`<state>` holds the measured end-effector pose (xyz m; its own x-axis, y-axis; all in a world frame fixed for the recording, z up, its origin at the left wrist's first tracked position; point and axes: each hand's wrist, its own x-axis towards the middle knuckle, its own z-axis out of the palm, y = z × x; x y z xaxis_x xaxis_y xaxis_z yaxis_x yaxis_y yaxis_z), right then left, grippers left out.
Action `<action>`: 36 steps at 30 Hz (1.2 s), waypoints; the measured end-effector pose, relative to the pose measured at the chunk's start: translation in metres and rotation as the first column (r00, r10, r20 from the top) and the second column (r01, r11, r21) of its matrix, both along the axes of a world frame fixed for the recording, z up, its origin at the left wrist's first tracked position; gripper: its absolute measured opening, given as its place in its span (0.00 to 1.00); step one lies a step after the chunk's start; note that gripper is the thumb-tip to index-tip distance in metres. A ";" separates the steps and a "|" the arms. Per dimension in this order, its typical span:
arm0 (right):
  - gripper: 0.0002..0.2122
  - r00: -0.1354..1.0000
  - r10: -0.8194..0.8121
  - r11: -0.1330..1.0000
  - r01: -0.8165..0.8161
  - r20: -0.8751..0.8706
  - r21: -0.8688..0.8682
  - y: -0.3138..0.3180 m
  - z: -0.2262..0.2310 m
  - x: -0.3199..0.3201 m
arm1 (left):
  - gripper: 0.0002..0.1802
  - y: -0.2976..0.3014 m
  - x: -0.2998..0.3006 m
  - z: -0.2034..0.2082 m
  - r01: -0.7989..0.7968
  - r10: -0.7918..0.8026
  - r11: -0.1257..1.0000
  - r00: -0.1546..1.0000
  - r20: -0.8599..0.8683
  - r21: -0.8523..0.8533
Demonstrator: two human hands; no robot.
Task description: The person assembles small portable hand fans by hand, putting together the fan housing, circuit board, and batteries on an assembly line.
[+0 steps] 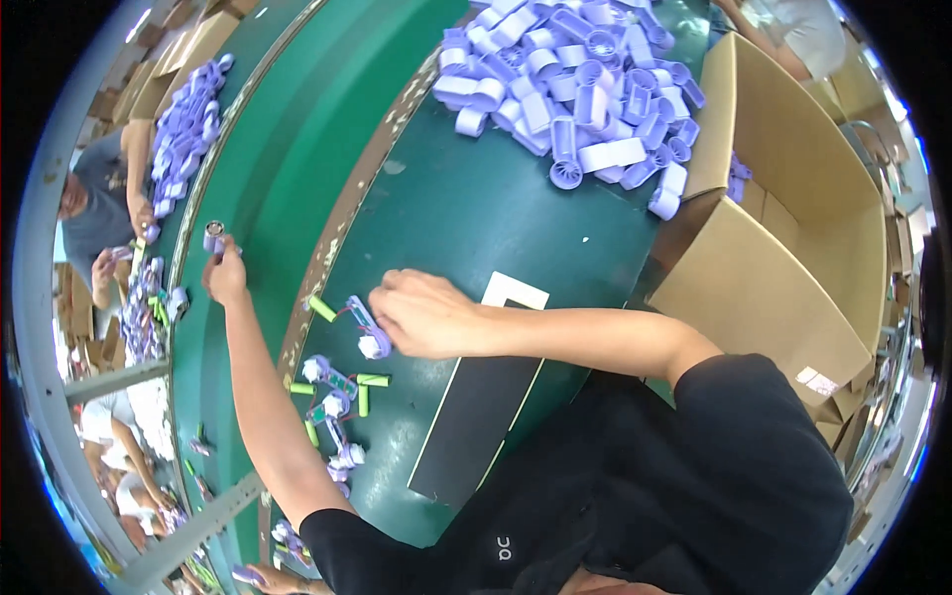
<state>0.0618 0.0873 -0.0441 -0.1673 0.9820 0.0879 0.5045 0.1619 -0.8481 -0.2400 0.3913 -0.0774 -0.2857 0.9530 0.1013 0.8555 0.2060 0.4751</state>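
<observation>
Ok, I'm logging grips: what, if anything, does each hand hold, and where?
The left hand holds a lavender part below its exposed round end. The right hand touches a lavender assembly along its right edge; whether it grips is hidden.

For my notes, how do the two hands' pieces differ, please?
The left hand holds the left piece over the bright green strip; the right hand touches the right piece over the dark tabletop. The left piece shows a round end, the right piece its length. Both look purple.
</observation>
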 end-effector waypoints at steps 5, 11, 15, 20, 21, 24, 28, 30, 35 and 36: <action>0.11 0.995 -0.022 0.999 0.024 0.099 -0.027 -0.008 0.009 0.058 | 0.51 0.006 0.076 0.001 0.096 0.035 0.962 0.884 -0.466 0.255; 0.22 0.985 -0.024 0.976 -0.014 0.171 0.218 -0.008 -0.007 0.013 | 0.32 -0.080 0.291 0.066 0.839 -0.780 0.405 0.525 -0.342 0.364; 0.20 0.980 -0.036 0.981 -0.003 0.198 0.193 -0.006 -0.008 0.001 | 0.29 -0.093 0.352 0.061 0.964 -0.762 -0.028 0.150 -0.630 0.264; 0.19 0.942 -0.191 0.970 0.138 0.276 0.201 -0.009 0.003 0.065 | 0.24 -0.075 0.385 0.044 0.996 -0.772 0.006 0.062 -0.633 0.090; 0.19 0.938 -0.194 0.962 0.126 0.286 0.241 -0.011 0.000 0.074 | 0.20 -0.067 0.381 0.040 0.989 -0.774 -0.017 0.082 -0.628 0.150; 0.18 0.945 -0.166 0.962 0.093 0.283 0.257 -0.014 -0.004 0.099 | 0.16 -0.071 0.353 0.045 0.915 -0.792 -0.084 0.179 -0.584 0.395; 0.12 0.860 -0.298 0.880 0.078 0.415 0.468 -0.020 -0.003 0.126 | 0.18 -0.151 0.297 0.141 0.722 -0.805 0.525 0.593 -0.012 0.452; 0.13 0.831 -0.241 0.883 -0.027 0.502 0.469 -0.026 0.005 0.132 | 0.21 -0.172 0.265 0.145 0.472 -0.701 0.712 0.525 0.483 0.521; 0.23 0.857 0.012 0.903 -0.231 0.516 0.363 -0.053 0.008 0.159 | 0.18 -0.218 0.179 0.133 0.378 -0.585 0.801 0.331 0.740 0.464; 0.25 0.906 0.019 0.930 -0.171 0.424 0.324 -0.056 0.009 0.159 | 0.18 -0.234 0.167 0.130 0.364 -0.576 0.809 0.338 0.744 0.461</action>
<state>0.2205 0.0314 -0.0351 -0.3535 0.8784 0.3217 0.7585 0.4704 -0.4510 -0.0731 0.1576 0.0529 0.1624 0.9473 0.2761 -0.0483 -0.2718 0.9611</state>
